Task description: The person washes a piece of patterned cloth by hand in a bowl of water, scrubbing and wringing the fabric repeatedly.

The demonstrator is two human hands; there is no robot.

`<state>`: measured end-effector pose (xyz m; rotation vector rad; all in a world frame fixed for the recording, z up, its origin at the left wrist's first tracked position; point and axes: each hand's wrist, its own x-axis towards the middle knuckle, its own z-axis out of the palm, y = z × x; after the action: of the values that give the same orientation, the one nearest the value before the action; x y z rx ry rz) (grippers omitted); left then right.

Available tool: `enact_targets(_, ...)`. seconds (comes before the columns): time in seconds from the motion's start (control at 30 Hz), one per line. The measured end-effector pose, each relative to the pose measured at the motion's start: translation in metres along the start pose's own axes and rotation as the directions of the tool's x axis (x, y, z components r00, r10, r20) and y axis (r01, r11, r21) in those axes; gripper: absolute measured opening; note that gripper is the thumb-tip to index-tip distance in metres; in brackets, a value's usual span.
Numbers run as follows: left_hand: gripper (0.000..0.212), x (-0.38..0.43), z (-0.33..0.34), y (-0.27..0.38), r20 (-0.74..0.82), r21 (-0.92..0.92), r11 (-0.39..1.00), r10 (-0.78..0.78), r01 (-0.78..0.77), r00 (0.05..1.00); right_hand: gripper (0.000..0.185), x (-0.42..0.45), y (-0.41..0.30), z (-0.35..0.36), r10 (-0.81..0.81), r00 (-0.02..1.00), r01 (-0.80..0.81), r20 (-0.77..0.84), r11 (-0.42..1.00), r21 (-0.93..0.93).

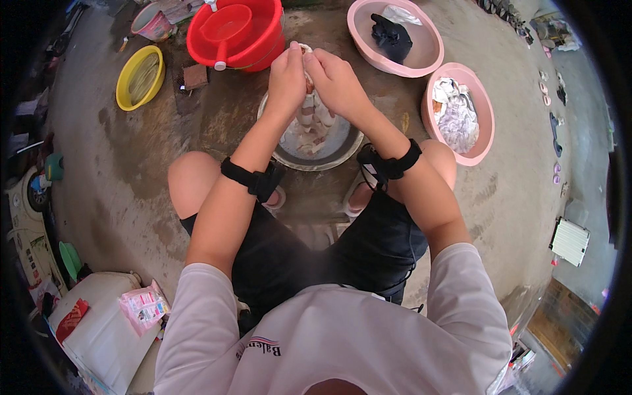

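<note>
My left hand (291,81) and my right hand (335,79) grip a wet white-and-brown cloth (312,116) between them, thumbs side by side at its upper end. Striped folds of the cloth hang down from my fingers into a round metal basin (318,165). Cloudy water (340,136) fills part of this basin, which stands on the floor between my feet. Most of the gripped part is covered by my fingers, and my forearms hide portions of the basin's rim.
Ahead stands a red bucket (274,42) with a red dipper (227,24). A yellow basin (121,79) is at left. Two pink basins hold items at right: a black cloth (390,39) in one, pale laundry (456,118) in the other. A brick (195,76) lies near the bucket.
</note>
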<state>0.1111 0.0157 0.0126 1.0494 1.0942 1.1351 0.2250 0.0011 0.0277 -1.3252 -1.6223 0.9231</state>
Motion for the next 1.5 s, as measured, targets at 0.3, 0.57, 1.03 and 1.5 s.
enact_targets(0.3, 0.047, 0.004, -0.008, 0.007, 0.061, 0.190, 0.981, 0.038, -0.049, 0.997, 0.033, 0.004, 0.007, -0.004, -0.136, 0.987, 0.136, -0.083, 0.991, -0.005)
enact_targets(0.57, 0.045, -0.009, 0.008, -0.012, 0.175, 0.365, 0.869, 0.288, -0.333, 0.942, 0.040, 0.025, 0.041, -0.017, 0.044, 0.998, -0.042, -0.041, 0.998, 0.037)
enact_targets(1.03, 0.046, 0.013, -0.028, 0.017, 0.131, 0.255, 0.957, 0.110, -0.141, 0.985, 0.046, 0.019, 0.016, -0.043, 0.173, 0.966, -0.205, 0.194, 0.966, 0.159)
enact_targets(1.5, 0.046, -0.011, 0.005, 0.003, 0.014, 0.194, 0.977, 0.085, -0.086, 0.996, 0.039, 0.019, 0.026, -0.007, -0.029, 0.995, 0.047, -0.094, 0.979, 0.199)
